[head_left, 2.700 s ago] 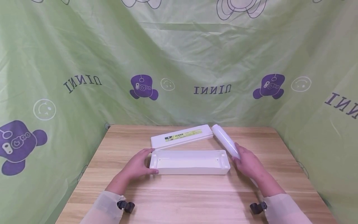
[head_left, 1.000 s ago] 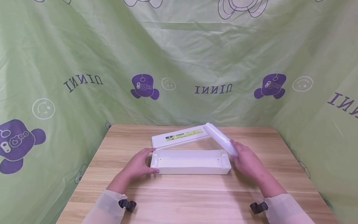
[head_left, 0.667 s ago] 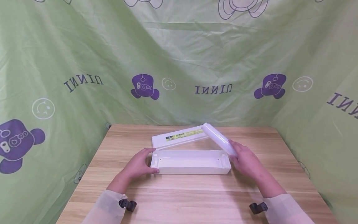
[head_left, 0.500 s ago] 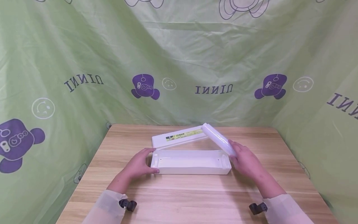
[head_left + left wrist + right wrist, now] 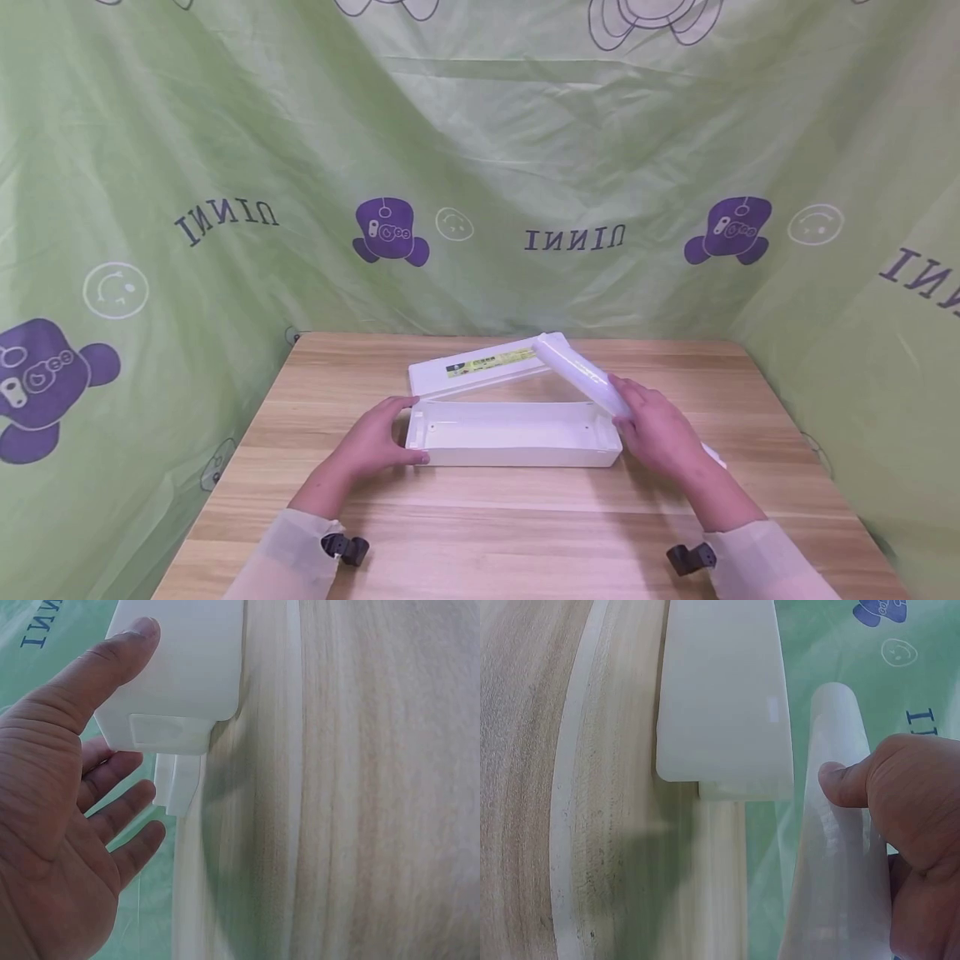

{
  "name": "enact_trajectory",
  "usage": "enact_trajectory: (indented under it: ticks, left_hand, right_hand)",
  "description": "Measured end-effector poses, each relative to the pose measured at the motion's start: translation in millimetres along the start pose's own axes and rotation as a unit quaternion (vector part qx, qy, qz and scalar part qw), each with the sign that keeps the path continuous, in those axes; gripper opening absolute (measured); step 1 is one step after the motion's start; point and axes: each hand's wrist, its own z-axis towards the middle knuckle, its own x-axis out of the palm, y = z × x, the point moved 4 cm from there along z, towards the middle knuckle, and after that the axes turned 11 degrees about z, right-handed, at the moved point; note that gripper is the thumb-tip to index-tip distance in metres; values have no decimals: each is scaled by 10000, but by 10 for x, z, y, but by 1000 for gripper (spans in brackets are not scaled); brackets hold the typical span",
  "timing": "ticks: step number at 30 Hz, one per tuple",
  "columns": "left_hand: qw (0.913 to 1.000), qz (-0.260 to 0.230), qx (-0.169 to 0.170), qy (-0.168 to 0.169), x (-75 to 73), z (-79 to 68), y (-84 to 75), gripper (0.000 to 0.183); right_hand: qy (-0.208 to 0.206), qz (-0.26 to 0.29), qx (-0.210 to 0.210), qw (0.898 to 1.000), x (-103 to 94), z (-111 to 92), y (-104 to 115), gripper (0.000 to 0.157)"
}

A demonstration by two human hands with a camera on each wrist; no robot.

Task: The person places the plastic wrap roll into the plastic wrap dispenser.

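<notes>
A long white open-topped plastic box (image 5: 513, 457) sits on the table in the head view, its inside bare. My left hand (image 5: 372, 442) holds its left end, thumb on the front wall and fingers at the back corner; the left wrist view shows the thumb (image 5: 124, 656) on the box wall. My right hand (image 5: 662, 433) grips a shiny whitish roll of cling film (image 5: 576, 371), slanting beyond the box's right end. In the right wrist view the thumb lies along the roll (image 5: 832, 877). Behind the box lies a white lid (image 5: 431, 380) with a yellow-green label, partly hidden by the roll.
A wood-grain table (image 5: 480, 533) carries everything. Green printed cloth (image 5: 480, 150) hangs behind it and along both sides. Small black wrist cameras (image 5: 347, 548) stick out at the sleeves.
My right hand has shifted the cling film roll leftward, so its far end now overlaps the lid's right part in the head view. My left hand keeps its hold on the box.
</notes>
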Motion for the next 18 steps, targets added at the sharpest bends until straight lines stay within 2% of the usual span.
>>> enact_trajectory:
  ticks: [18]
  left_hand:
    - [10000, -6, 0, -9, 7, 7, -9, 111]
  right_hand:
    - [35, -49, -117, 9999, 20, 11, 56, 68]
